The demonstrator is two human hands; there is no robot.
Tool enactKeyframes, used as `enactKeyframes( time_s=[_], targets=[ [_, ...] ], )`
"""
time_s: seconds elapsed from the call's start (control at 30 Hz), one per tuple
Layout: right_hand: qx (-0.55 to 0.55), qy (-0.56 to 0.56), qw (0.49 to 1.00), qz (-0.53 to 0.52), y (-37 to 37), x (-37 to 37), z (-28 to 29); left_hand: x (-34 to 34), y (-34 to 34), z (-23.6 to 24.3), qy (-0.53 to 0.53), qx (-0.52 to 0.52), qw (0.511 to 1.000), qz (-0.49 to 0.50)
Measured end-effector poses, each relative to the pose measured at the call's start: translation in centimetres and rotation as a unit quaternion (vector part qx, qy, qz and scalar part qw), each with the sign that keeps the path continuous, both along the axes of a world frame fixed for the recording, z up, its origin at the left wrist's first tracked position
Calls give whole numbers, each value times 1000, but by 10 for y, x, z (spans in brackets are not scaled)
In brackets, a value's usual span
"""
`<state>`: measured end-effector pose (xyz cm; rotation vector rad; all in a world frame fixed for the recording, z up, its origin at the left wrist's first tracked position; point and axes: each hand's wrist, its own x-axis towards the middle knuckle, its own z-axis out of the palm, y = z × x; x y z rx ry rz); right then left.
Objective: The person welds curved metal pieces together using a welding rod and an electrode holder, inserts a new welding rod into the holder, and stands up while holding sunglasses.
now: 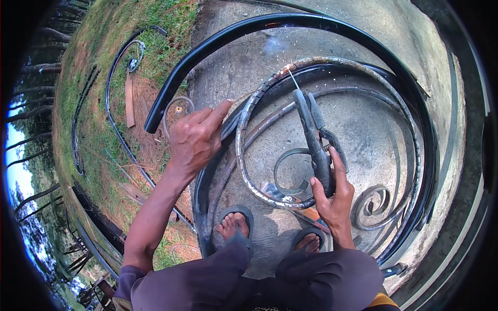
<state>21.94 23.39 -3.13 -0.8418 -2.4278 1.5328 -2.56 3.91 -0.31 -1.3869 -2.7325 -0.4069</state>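
My right hand [334, 199] grips a dark welding electrode holder [311, 137]. A thin electrode [294, 80] in its jaws reaches the top of a ring of bent metal tube [243, 150], where sparks and a little smoke show. The tube has evenly spaced marks along its length. My left hand [197, 135] is closed left of the ring, thumb and finger pinching a thin rod [251, 95] that runs toward the sparking spot. Around the ring curves a larger glossy black tube [280, 20], its open end near my left hand.
More curved metal strips, one a small spiral [371, 202], lie on the concrete slab [358, 122]. My sandalled feet [236, 223] stand close to the ring. On the grass at left are a black cable [108, 98] with a clamp, a brown board [129, 101] and dark metal lengths.
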Motion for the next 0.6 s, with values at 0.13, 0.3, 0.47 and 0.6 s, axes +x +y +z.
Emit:
enactKeyframes(
  time_s=[0.13,0.3,0.47,0.6],
  targets=[
    [-4,-4,1000,-2,2,-1,2,0,0,-3,7,6,1000,1],
    [-6,-11,1000,4,2,-2,1,0,0,-2,4,-10,1000,-3],
    [-8,-18,1000,7,2,-2,1,0,0,-4,4,-6,1000,-1],
    [-2,-16,1000,11,3,-4,2,0,1,-4,7,7,1000,1]
  ],
)
